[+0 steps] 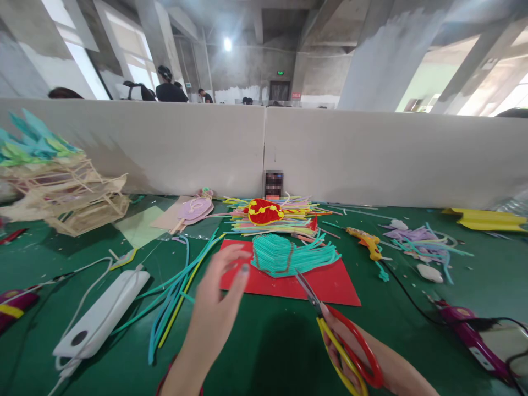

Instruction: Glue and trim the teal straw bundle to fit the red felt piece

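Observation:
A teal piece made of pipe cleaners (274,256) laid side by side rests on a red sheet (338,289); a brown line runs across it, and loose strands fan out to the right. My left hand (220,291) hovers at the sheet's left edge, fingers apart, holding nothing. In my right hand (340,335) is a pair of scissors (311,294) with red and yellow handles. Their blade tips reach the lower edge of the teal piece; whether they touch it I cannot tell.
Behind the sheet lie a red and yellow piece (265,212) and many coloured pipe cleaners. A yellow glue gun (367,241) sits to the right, a white power strip (103,313) to the left. Long blue-green strands (173,297) lie beside my left arm. A white partition (185,148) borders the table.

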Available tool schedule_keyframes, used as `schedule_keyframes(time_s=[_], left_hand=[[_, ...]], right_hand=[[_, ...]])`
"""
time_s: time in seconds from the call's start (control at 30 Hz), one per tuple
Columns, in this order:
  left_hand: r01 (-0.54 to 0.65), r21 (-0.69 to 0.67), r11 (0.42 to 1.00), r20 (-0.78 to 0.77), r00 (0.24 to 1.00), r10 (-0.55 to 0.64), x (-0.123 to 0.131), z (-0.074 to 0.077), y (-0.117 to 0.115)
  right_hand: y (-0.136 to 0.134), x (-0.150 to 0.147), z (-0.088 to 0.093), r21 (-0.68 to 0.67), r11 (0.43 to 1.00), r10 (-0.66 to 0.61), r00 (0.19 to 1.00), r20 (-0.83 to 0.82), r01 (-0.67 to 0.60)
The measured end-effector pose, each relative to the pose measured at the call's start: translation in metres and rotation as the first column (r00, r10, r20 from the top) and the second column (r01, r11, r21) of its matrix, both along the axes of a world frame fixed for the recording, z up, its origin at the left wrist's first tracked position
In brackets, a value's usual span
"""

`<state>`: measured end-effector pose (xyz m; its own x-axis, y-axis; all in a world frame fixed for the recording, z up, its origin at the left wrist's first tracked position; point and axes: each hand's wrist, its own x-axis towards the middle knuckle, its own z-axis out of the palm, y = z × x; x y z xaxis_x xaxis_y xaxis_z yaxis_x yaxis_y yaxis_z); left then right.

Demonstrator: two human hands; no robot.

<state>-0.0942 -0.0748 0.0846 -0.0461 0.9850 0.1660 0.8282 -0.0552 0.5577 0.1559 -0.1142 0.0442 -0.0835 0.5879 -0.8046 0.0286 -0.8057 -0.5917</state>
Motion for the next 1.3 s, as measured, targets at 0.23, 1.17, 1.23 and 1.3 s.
schedule_keyframes(time_s=[0.23,1.17,1.23,1.3], left_hand=[[-0.011,-0.411,0.912,-0.395,0.903,-0.167,0.013,-0.058,0.033],[-0.016,-0.259,0.966,-0.198,0.979,-0.037,0.058,-0.029,0.073],[-0.028,-0.280,0.960,-0.216,0.976,-0.034,0.061,-0.027,0.087],[-0.046,-0.302,0.952,-0.231,0.973,-0.027,0.065,-0.027,0.100]], right_hand=[[-0.001,0.002,0.010,0.030,0.999,0.030,0.999,0.030,-0.031],[-0.003,0.055,0.011,0.110,0.993,0.044,0.998,-0.046,-0.039],[0.000,0.064,0.017,0.172,0.985,0.019,0.999,-0.042,-0.012],[0.006,0.066,0.023,0.246,0.969,0.001,0.998,-0.059,0.014]])
